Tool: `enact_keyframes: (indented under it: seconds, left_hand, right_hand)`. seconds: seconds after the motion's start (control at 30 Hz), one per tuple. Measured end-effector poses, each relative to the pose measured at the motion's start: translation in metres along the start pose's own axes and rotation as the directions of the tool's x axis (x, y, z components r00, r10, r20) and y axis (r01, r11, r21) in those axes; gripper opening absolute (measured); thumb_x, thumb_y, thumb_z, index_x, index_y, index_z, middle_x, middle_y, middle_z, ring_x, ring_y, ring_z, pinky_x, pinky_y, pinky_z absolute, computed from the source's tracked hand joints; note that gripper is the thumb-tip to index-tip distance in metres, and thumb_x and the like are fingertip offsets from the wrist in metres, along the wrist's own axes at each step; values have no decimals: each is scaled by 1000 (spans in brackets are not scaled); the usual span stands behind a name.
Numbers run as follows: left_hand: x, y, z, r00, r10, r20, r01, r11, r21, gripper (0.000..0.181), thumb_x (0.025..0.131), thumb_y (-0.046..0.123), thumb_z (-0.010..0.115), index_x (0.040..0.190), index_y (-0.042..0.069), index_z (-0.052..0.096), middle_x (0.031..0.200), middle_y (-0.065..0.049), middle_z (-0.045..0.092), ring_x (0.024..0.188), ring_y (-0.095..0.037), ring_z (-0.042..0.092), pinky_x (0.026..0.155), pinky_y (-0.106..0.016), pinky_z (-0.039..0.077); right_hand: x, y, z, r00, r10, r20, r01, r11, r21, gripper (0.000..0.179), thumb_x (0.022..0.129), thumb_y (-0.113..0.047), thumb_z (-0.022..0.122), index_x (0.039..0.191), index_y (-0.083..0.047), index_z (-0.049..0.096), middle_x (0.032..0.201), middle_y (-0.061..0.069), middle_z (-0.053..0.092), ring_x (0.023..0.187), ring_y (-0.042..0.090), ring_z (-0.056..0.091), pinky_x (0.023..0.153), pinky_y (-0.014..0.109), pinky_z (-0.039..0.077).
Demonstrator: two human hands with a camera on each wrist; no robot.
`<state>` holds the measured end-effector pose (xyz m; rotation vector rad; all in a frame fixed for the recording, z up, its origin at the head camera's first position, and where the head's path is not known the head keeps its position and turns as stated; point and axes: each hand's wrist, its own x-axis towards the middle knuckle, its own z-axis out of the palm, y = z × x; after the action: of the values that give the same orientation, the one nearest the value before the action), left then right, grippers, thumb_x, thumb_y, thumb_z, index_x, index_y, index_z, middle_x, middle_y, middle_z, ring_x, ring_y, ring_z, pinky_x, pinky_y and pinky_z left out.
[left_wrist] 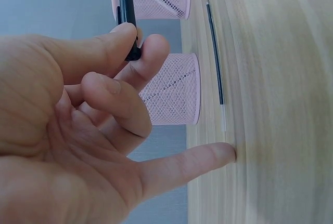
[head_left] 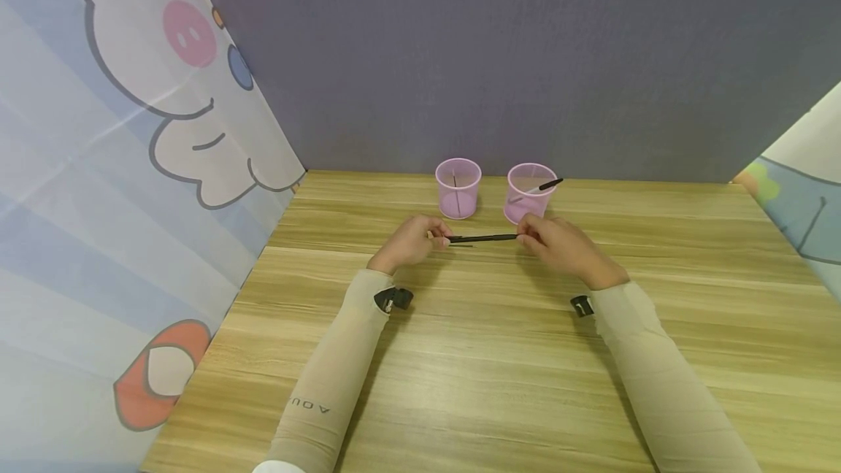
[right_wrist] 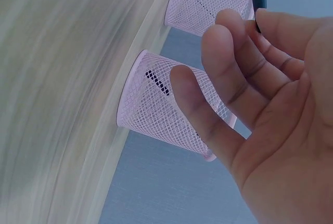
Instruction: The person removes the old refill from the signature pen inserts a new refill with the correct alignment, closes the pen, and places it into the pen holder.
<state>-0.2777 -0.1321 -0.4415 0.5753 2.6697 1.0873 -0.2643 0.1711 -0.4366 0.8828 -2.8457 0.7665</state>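
Note:
My left hand pinches one end of a black pen between thumb and fingertips, at the end with the clip. The other end is pinched by my right hand, so the pen lies level between both hands above the table. Below it, a thin dark pen refill rests on the wood; in the left wrist view the outstretched little finger touches the tabletop near its pale end. Just behind the hands stand two pink mesh cups, the left cup and the right cup, which is closest to my right fingers.
Inside the left cup leans a thin dark stick. A pen with a black end slants out over the right cup's rim. The wooden table meets a grey panel at the back, and a cartoon-printed curtain hangs on the left.

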Motion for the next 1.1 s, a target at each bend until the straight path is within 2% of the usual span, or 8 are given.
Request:
enact_keyframes:
  seconds: [0.2,0.43,0.77,0.9,1.1]
  left_hand:
    - [-1,2,0,1000,-8,3,8,1000,-4,18,100,14,65,112,2,72,98,-7,70,91,-19,61,83,-33,49]
    - [-1,2,0,1000,-3,2,3,1000,5,19,100,13,65,113,2,72,97,-7,70,89,-18,60,81,-31,47]
    - [0,1,1,1000,8,-6,-8,1000,8,17,99,12,65,111,2,72,97,-8,70,87,-17,59,80,-30,47]
    - [0,1,1,1000,17,-8,-17,1000,6,15,99,12,66,109,3,72,97,-8,70,87,-17,59,81,-31,47]
    - [0,1,1,1000,6,-12,-6,1000,3,14,99,12,66,109,4,72,98,-8,70,89,-18,60,83,-32,48]
  right_hand:
    - [0,-1,-1,1000,14,21,-14,1000,-1,10,104,-14,58,101,-8,65,72,-3,54,66,13,49,63,32,42]
    - [1,-2,0,999,10,31,-9,1000,-13,19,106,-15,53,92,-7,63,70,-4,53,65,12,49,64,33,41]
    - [1,-2,1,999,27,42,-26,1000,-18,22,108,-18,52,90,-10,62,69,-5,53,66,13,50,66,33,42]
    - [0,-3,-1,997,51,56,-51,999,-3,21,108,-21,52,93,-11,63,71,-5,55,66,12,50,65,33,41]
    - [-1,-2,-2,998,58,33,-58,998,17,9,100,-17,64,106,-9,64,77,-2,61,69,13,53,65,33,43]
